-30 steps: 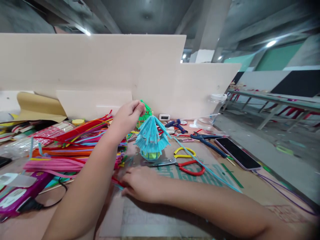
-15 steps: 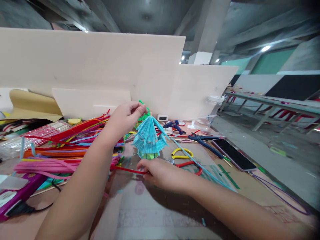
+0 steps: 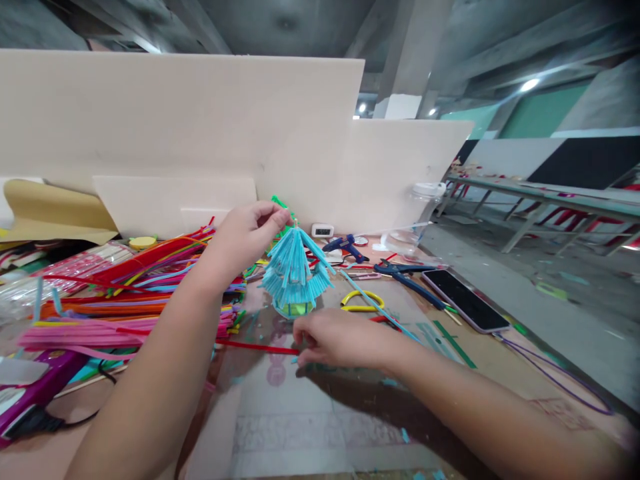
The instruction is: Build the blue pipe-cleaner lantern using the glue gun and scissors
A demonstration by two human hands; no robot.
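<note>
Just beyond the right hand (image 3: 340, 337), whose curled fingers hold one end of a red pipe cleaner (image 3: 260, 347), stands a tiered turquoise pipe-cleaner model (image 3: 296, 273), likely light, soft and crushable, best steadied at its peak, where the left hand (image 3: 245, 239) brings fingertips together, grip unclear.

At my right grip (image 3: 333, 340), a red strip (image 3: 257, 347) looks matt and soft; the blue tiered model (image 3: 297, 277) beyond has a dull, ridged surface. A smooth, clear plastic sheet (image 3: 290, 433) shines on my counter (image 3: 30, 460). Far left, matt brown paper (image 3: 55, 207) curls. To the right, a phone (image 3: 467, 300) has a glossy black screen; beyond, a bottle (image 3: 413, 217) looks like clear, shiny plastic.
</note>
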